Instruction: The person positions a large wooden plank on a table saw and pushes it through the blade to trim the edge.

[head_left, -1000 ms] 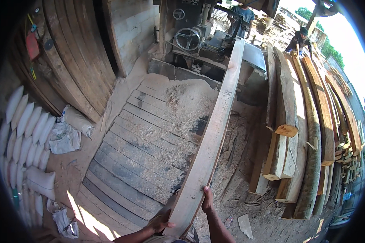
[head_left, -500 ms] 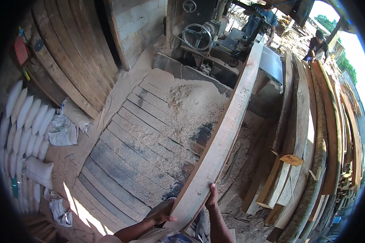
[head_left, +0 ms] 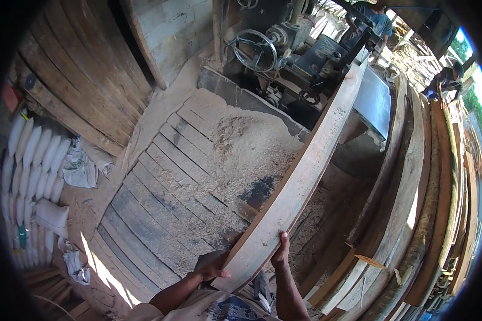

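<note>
A long, pale sawn timber beam (head_left: 300, 184) slants from my waist up to a sawing machine (head_left: 332, 59) at the far right. My left hand (head_left: 211, 271) grips the beam's near end from the left, thumb on top and fingers hidden beneath. On the right edge, a little farther along, my right hand (head_left: 281, 249) holds the beam with its thumb up and the other fingers underneath. The beam's far end lies at the machine beside a smooth metal table (head_left: 371, 99).
A large handwheel (head_left: 255, 51) stands out from the machine. Sawdust (head_left: 246, 134) covers the slatted plank floor (head_left: 160, 203). Stacked logs and beams (head_left: 407, 176) line the right side. Filled white sacks (head_left: 35, 160) are piled at left. Two people (head_left: 372, 24) are at the far right.
The whole view has shifted, with the machine and beam's far end now farther right. Both hands keep their hold on the beam. The person at far right bends lower.
</note>
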### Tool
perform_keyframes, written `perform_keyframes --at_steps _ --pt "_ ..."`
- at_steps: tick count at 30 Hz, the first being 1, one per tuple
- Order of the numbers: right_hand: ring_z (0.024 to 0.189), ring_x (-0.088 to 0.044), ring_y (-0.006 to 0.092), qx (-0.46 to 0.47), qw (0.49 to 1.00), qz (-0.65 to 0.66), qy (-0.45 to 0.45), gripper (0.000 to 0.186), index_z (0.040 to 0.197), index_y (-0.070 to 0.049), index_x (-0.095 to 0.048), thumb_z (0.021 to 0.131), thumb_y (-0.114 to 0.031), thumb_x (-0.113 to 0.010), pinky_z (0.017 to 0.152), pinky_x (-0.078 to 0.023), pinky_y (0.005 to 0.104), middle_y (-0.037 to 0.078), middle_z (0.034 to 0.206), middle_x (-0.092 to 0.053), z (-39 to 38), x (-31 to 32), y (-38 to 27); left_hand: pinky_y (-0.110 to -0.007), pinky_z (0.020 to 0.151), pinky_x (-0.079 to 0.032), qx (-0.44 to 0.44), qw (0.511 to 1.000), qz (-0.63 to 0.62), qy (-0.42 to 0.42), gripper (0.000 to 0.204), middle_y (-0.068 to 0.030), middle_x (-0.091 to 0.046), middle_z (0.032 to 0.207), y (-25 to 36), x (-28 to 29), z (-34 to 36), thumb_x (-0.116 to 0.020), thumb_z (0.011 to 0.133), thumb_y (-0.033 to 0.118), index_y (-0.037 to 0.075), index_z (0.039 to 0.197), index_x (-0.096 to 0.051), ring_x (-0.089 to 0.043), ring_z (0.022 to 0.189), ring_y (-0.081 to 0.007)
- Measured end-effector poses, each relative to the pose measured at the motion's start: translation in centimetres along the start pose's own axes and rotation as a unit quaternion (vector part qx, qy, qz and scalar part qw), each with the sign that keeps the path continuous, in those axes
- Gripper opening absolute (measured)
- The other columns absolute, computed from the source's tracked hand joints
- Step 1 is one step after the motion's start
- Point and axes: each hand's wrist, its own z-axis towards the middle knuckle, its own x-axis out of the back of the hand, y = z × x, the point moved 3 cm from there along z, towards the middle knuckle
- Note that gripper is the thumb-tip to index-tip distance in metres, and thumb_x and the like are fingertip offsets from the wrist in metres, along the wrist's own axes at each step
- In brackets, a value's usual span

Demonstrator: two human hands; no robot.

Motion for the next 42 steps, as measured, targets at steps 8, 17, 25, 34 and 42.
perform_keyframes --at_steps 8,17,25,34,42 --pt "0.122 -0.05 0.0322 -0.025 0.999 0.028 -0.021 0.083 0.142 -0.004 -0.036 0.084 -0.059 -0.054 0.105 -0.038 0.0444 0.018 0.136 -0.05 12.0 0.2 -9.2 -0.038 0.114 -0.021 -0.03 0.998 0.057 0.002 0.106 -0.02 -0.029 0.152 8.2 1.1 12.7 -0.073 0.072 0.046 0.002 0.151 -0.018 -0.026 0.141 -0.0298" --pt "0.123 -0.049 0.0316 -0.041 0.999 0.014 -0.003 0.088 0.144 -0.004 -0.034 0.085 -0.065 -0.053 0.106 -0.038 0.0444 0.018 0.137 -0.048 26.8 0.7 -22.0 -0.039 0.113 -0.025 -0.03 0.998 0.061 -0.004 0.104 -0.018 -0.036 0.148 17.7 2.4 30.6 -0.076 0.071 0.042 0.0 0.149 -0.022 -0.033 0.137 -0.0279" --pt "0.13 -0.043 0.0259 0.078 0.984 -0.117 -0.107 0.099 0.149 -0.003 -0.026 0.083 -0.072 -0.053 0.109 -0.033 0.0409 0.011 0.144 -0.042 33.7 2.8 -30.1 -0.039 0.109 -0.031 -0.016 0.997 0.07 -0.039 0.102 -0.0169 -0.047 0.136 24.6 4.8 45.8 -0.081 0.066 0.037 -0.002 0.144 -0.029 -0.041 0.128 -0.0264" --pt "0.119 -0.055 0.0279 0.078 0.881 -0.435 -0.168 0.067 0.132 -0.007 -0.056 0.076 -0.035 -0.081 0.1 -0.042 0.036 0.018 0.129 -0.057 36.4 6.0 -37.3 -0.039 0.097 -0.043 0.009 0.992 -0.034 0.122 0.096 -0.0213 -0.058 0.121 30.5 6.1 64.3 -0.08 0.059 0.04 -0.005 0.135 -0.041 -0.056 0.111 -0.0302" --pt "0.073 -0.054 0.0073 0.223 0.93 -0.256 0.144 0.037 0.107 0.005 -0.07 0.089 -0.027 -0.072 0.069 -0.044 0.0234 0.0 0.077 -0.066 47.7 3.0 -42.7 -0.036 0.094 -0.044 -0.012 0.969 0.005 0.245 0.087 -0.0205 -0.061 0.115 38.3 7.5 77.4 -0.072 0.073 0.053 -0.006 0.131 -0.046 -0.058 0.109 -0.0254"
